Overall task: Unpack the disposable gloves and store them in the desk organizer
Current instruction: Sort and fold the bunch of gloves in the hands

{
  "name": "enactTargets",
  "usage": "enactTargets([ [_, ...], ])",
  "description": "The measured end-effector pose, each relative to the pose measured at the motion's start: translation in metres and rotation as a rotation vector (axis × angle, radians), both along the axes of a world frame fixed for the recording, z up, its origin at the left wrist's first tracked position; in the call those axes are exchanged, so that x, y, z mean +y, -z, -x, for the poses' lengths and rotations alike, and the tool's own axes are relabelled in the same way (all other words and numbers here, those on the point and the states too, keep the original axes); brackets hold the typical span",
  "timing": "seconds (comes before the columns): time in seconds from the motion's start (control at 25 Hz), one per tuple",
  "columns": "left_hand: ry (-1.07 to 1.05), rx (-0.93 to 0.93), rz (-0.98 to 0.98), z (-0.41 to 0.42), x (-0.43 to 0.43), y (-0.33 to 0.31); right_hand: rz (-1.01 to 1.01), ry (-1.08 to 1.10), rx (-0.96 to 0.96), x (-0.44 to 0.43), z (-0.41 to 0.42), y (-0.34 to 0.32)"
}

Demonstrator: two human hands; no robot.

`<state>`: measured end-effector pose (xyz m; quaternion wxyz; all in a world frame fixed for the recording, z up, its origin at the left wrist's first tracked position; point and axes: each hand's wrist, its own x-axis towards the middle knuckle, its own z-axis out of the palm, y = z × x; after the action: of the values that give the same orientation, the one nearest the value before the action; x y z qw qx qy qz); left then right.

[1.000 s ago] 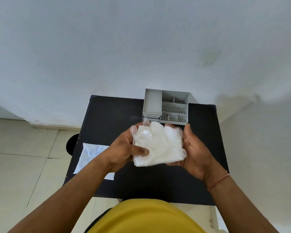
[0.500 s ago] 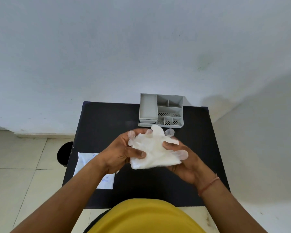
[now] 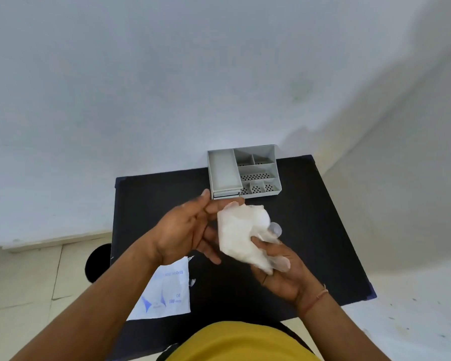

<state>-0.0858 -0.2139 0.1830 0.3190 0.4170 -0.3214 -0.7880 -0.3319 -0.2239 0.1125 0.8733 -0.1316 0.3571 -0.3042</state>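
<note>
A white, folded stack of disposable gloves (image 3: pixel 238 234) is held above the black table (image 3: pixel 323 230). My right hand (image 3: pixel 281 272) grips it from below, thumb pressed on its lower right side, where loose glove fingers stick out. My left hand (image 3: pixel 185 230) is at the stack's left edge with its fingers spread; the fingertips touch the stack and the thumb is lifted off it. The grey desk organizer (image 3: pixel 275 173) stands at the table's far edge against the wall. It has one long bin on the left and several small perforated compartments, with nothing visible inside them.
The flat white and blue glove packet (image 3: pixel 164 290) lies on the table's near left part, under my left forearm. A dark round object (image 3: pixel 98 261) sits on the tiled floor left of the table. The wall rises just behind the organizer.
My left thumb has come off the stack and that hand has opened. The right hand now holds the gloves alone, with the stack turned more upright and shifted right.
</note>
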Motion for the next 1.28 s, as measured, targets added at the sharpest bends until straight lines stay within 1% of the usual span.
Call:
enactTargets([
  [0.04,-0.016,-0.063,0.029,0.004,-0.003,-0.001,-0.002,0.013,-0.044,0.000,0.000,0.001],
  [0.08,-0.046,-0.170,0.082,0.010,-0.007,0.001,-0.001,0.006,-0.062,-0.001,0.000,0.001],
  [0.12,-0.089,-0.273,0.120,0.017,-0.012,0.004,0.030,-0.016,-0.063,-0.004,0.001,0.002],
  [0.16,-0.122,-0.347,0.133,0.021,-0.017,0.010,0.083,-0.051,-0.019,-0.006,0.002,0.001],
  [0.24,-0.122,-0.423,0.079,0.029,-0.024,0.020,0.164,-0.088,0.106,-0.016,0.004,-0.002],
  [0.32,-0.060,-0.498,0.023,0.034,-0.031,0.027,0.166,-0.142,0.112,-0.026,0.010,-0.008],
  [0.36,-0.042,-0.529,-0.002,0.037,-0.033,0.032,0.124,-0.129,0.123,-0.030,0.014,-0.010],
  [0.4,-0.041,-0.538,-0.022,0.040,-0.034,0.035,0.021,-0.108,0.115,-0.036,0.021,-0.010],
  [0.48,-0.054,-0.542,-0.039,0.046,-0.038,0.044,-0.097,-0.108,0.098,-0.045,0.034,-0.003],
  [0.6,-0.025,-0.566,0.012,0.051,-0.045,0.057,-0.210,-0.134,-0.083,-0.060,0.040,-0.007],
  [0.64,0.014,-0.597,0.054,0.053,-0.047,0.061,-0.198,-0.159,-0.053,-0.063,0.037,-0.006],
  [0.76,0.140,-0.671,0.138,0.060,-0.053,0.074,-0.109,-0.223,0.161,-0.068,0.035,0.006],
  [0.84,0.119,-0.682,0.094,0.063,-0.058,0.079,0.020,-0.250,0.267,-0.070,0.037,0.010],
  [0.96,0.058,-0.659,-0.052,0.062,-0.069,0.085,0.087,-0.325,0.331,-0.074,0.041,0.005],
  [1.04,0.030,-0.599,-0.121,0.059,-0.072,0.088,-0.012,-0.315,0.300,-0.080,0.046,0.006],
  [1.16,-0.042,-0.433,-0.188,0.056,-0.073,0.090,-0.157,-0.285,0.242,-0.088,0.048,0.014],
  [1.2,-0.081,-0.382,-0.229,0.056,-0.073,0.087,-0.167,-0.277,0.237,-0.089,0.048,0.015],
  [1.28,-0.109,-0.286,-0.343,0.051,-0.073,0.080,-0.094,-0.288,0.257,-0.090,0.049,0.017],
])
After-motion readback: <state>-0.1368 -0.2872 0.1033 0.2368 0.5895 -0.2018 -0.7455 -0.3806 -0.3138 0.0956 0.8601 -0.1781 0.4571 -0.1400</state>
